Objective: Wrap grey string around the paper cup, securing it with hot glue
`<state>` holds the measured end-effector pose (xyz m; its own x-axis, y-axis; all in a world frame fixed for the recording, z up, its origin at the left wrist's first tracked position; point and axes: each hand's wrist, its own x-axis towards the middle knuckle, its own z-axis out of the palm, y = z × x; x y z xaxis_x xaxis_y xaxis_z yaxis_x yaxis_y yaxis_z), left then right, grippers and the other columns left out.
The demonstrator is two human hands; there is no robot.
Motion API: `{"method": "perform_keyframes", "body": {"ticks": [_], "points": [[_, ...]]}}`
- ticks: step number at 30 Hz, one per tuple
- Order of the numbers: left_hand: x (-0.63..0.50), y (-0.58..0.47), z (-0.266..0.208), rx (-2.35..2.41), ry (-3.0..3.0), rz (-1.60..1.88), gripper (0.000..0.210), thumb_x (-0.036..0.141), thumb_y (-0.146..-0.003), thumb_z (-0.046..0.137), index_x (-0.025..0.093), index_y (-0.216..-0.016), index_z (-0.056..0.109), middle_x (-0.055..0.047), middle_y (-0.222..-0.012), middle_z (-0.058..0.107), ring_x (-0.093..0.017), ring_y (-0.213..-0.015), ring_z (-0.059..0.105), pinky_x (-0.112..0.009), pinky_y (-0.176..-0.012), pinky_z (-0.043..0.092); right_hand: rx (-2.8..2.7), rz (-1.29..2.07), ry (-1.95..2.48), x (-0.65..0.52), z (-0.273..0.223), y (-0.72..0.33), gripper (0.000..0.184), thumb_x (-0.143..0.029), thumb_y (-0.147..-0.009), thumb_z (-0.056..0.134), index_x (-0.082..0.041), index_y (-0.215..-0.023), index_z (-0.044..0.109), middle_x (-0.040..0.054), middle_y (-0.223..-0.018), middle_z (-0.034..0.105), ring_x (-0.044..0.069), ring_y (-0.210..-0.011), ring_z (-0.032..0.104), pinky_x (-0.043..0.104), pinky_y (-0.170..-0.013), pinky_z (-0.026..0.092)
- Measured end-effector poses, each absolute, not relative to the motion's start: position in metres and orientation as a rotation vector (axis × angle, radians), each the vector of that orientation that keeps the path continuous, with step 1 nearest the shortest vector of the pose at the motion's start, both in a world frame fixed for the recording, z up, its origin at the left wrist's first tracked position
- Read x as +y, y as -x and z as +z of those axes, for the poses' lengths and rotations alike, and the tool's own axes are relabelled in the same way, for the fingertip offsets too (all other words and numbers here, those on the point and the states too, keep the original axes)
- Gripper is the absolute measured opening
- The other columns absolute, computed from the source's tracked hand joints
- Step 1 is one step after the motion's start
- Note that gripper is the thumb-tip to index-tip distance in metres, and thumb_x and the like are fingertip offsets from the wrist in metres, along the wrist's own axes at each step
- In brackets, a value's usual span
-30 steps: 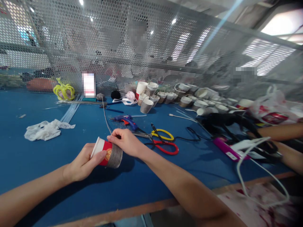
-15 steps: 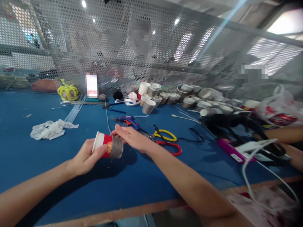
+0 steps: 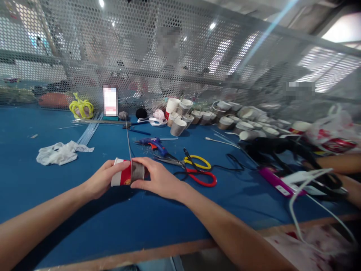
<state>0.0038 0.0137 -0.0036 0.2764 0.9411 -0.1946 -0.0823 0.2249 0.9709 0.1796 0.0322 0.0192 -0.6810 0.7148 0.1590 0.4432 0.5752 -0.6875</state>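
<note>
A red and white paper cup [image 3: 126,174] lies on its side in the air above the blue table, its base end wrapped in grey yarn. My left hand [image 3: 103,177] is closed around the white rim end. My right hand [image 3: 156,177] grips the grey wrapped end, thumb below and fingers on top. From the cup a taut strand of grey yarn [image 3: 128,139] runs back to a small grey yarn ball [image 3: 123,115]. Beyond my right hand lie a blue glue gun [image 3: 155,145] and scissors [image 3: 201,162] with one yellow and one red handle loop.
Several yarn-wrapped cups [image 3: 242,124] crowd the back right. A phone [image 3: 109,101] stands by the mesh panel, near a yellow-wrapped ball [image 3: 81,109]. White lace [image 3: 58,153] lies left. A purple power strip [image 3: 275,181] with cables and another person's arm [image 3: 338,162] are at right.
My right hand has moved from the cup's far side to wrap around its base end. The cup has rolled, its gold emblem turning downward, and the yarn strand has straightened.
</note>
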Motion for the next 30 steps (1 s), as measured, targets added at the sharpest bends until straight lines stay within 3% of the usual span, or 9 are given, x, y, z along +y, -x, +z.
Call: {"method": "perform_keyframes", "body": {"ticks": [13,18,21,23,25,28,30], "points": [[0.011,-0.010,-0.007,1.160,-1.286,0.898,0.033,0.042,-0.068,0.047,0.013,-0.052,0.045,0.007,-0.042,0.036,-0.005,-0.038,0.029,-0.017,-0.037,0.022,-2.375,0.791,0.637,0.028,0.011,-0.175,0.049,-0.038,-0.070,0.053,-0.017,-0.113,0.039,0.0094,-0.118,0.041,0.018,-0.111,0.033,0.035,-0.093,0.026],[0.011,-0.011,-0.004,1.180,-1.350,0.843,0.032,0.040,-0.066,0.047,0.013,-0.050,0.043,0.007,-0.042,0.036,-0.005,-0.039,0.029,-0.017,-0.038,0.022,-2.311,0.900,0.654,0.029,0.018,-0.176,0.035,-0.038,-0.078,0.041,-0.017,-0.105,0.047,0.0078,-0.112,0.047,0.016,-0.106,0.040,0.032,-0.088,0.031],[0.012,-0.012,-0.002,1.181,-1.369,0.862,0.031,0.039,-0.067,0.045,0.014,-0.050,0.041,0.007,-0.042,0.035,-0.005,-0.040,0.027,-0.017,-0.038,0.021,-2.172,0.862,0.908,0.045,0.028,-0.183,0.036,-0.039,-0.083,0.027,-0.014,-0.091,0.052,0.0076,-0.093,0.057,0.013,-0.086,0.053,0.027,-0.075,0.041],[0.011,-0.012,-0.001,1.184,-1.388,0.868,0.030,0.038,-0.068,0.043,0.014,-0.050,0.041,0.006,-0.043,0.034,-0.005,-0.040,0.026,-0.018,-0.039,0.021,-2.089,0.662,1.228,0.066,0.032,-0.192,0.040,-0.037,-0.085,0.020,-0.013,-0.088,0.052,0.0075,-0.084,0.059,0.012,-0.073,0.056,0.025,-0.067,0.043],[0.011,-0.011,-0.001,1.185,-1.428,0.862,0.030,0.037,-0.070,0.041,0.014,-0.050,0.042,0.005,-0.045,0.035,-0.006,-0.042,0.027,-0.018,-0.041,0.023,-2.116,0.418,1.498,0.090,0.030,-0.201,0.031,-0.035,-0.082,0.031,-0.013,-0.089,0.052,0.0084,-0.084,0.059,0.016,-0.078,0.055,0.029,-0.071,0.040],[0.011,-0.010,-0.003,1.175,-1.509,0.829,0.029,0.035,-0.072,0.040,0.013,-0.053,0.044,0.004,-0.050,0.038,-0.007,-0.047,0.031,-0.019,-0.045,0.027,-2.165,0.404,1.664,0.122,0.015,-0.211,0.019,-0.027,-0.074,0.051,-0.010,-0.079,0.057,0.0125,-0.083,0.058,0.020,-0.079,0.054,0.034,-0.072,0.040],[0.012,-0.009,-0.004,1.177,-1.544,0.821,0.030,0.035,-0.073,0.039,0.013,-0.054,0.045,0.003,-0.052,0.039,-0.008,-0.049,0.032,-0.019,-0.047,0.027,-2.185,0.417,1.749,0.135,0.003,-0.211,0.020,-0.026,-0.075,0.049,-0.011,-0.087,0.055,0.0105,-0.091,0.055,0.018,-0.081,0.052,0.034,-0.072,0.041]]}}
